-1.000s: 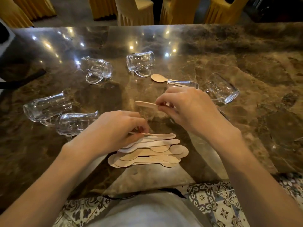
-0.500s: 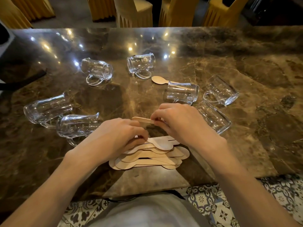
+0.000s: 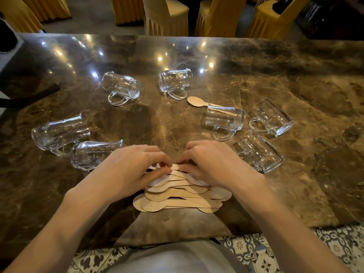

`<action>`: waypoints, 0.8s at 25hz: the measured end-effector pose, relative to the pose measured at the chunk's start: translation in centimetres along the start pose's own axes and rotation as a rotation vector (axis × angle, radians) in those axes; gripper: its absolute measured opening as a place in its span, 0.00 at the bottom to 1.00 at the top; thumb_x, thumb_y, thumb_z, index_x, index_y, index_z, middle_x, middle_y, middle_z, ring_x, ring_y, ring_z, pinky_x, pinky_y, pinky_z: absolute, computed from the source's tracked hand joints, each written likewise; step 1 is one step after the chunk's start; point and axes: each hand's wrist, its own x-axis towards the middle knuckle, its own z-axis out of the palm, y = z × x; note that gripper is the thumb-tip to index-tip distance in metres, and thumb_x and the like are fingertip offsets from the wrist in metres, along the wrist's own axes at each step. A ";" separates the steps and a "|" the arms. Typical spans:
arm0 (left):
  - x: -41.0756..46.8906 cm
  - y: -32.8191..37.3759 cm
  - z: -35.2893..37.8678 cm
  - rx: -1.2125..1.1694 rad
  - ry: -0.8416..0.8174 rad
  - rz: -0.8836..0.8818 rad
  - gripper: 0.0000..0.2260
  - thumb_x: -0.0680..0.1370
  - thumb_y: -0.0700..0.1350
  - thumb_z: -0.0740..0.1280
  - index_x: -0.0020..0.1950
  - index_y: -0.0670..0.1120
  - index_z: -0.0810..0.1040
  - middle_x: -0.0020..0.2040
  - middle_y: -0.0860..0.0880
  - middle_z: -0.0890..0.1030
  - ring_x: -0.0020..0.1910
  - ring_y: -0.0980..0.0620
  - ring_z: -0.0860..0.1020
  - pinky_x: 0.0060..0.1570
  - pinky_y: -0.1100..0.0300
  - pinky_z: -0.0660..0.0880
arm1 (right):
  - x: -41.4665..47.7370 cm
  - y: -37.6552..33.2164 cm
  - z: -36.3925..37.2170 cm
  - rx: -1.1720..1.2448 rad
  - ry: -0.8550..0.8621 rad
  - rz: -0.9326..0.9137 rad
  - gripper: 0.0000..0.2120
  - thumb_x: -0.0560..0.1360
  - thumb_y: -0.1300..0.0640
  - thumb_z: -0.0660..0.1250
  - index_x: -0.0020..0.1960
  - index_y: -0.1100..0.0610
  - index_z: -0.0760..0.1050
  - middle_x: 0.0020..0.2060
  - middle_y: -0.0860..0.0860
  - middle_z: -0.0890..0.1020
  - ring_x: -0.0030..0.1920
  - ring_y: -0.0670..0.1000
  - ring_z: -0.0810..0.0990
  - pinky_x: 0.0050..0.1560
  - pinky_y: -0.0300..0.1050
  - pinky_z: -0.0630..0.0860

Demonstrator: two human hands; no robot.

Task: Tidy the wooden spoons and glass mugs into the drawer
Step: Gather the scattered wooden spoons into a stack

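Note:
A pile of flat wooden spoons (image 3: pixel 183 198) lies near the front edge of the marble table (image 3: pixel 295 79). My left hand (image 3: pixel 134 168) and my right hand (image 3: pixel 214 164) rest on the pile's far side, fingertips meeting and pinching the top spoon between them. One more wooden spoon (image 3: pixel 195 100) lies farther back, its handle under a glass mug (image 3: pixel 224 119). Several clear glass mugs lie on their sides around the pile: two on the left (image 3: pixel 59 133) (image 3: pixel 92 154), two at the back (image 3: pixel 122 87) (image 3: pixel 175 79), two on the right (image 3: pixel 271 117) (image 3: pixel 258 150). No drawer is in view.
Yellow-covered chairs (image 3: pixel 165 14) stand beyond the table's far edge. A dark strap (image 3: pixel 29 95) lies at the left edge. Patterned floor tiles (image 3: pixel 256 251) show below the near edge.
My right hand has come back toward me with the spoon it held and lowered it onto the pile, meeting my left hand. The mugs stayed in place.

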 end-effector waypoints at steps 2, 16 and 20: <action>-0.5 -0.1 0.3 -0.013 0.060 -0.008 0.22 0.75 0.64 0.50 0.58 0.58 0.77 0.55 0.61 0.78 0.53 0.60 0.76 0.51 0.63 0.75 | 0.8 0.9 -1.3 -0.039 0.090 0.046 0.11 0.76 0.46 0.64 0.56 0.46 0.79 0.49 0.45 0.80 0.50 0.50 0.78 0.44 0.46 0.76; -9.2 -1.9 5.9 -0.040 0.308 -0.089 0.26 0.78 0.62 0.57 0.69 0.48 0.71 0.67 0.53 0.72 0.65 0.56 0.69 0.65 0.60 0.67 | 11.5 6.7 -3.9 -0.203 -0.027 0.393 0.17 0.74 0.50 0.69 0.59 0.58 0.75 0.54 0.58 0.78 0.50 0.60 0.77 0.43 0.50 0.71; -9.3 -2.2 6.4 -0.036 0.311 -0.078 0.26 0.77 0.62 0.60 0.68 0.46 0.72 0.65 0.51 0.75 0.63 0.54 0.73 0.63 0.57 0.69 | 11.6 6.0 -3.9 -0.236 -0.029 0.362 0.14 0.75 0.55 0.68 0.59 0.58 0.75 0.54 0.58 0.78 0.50 0.60 0.77 0.47 0.52 0.74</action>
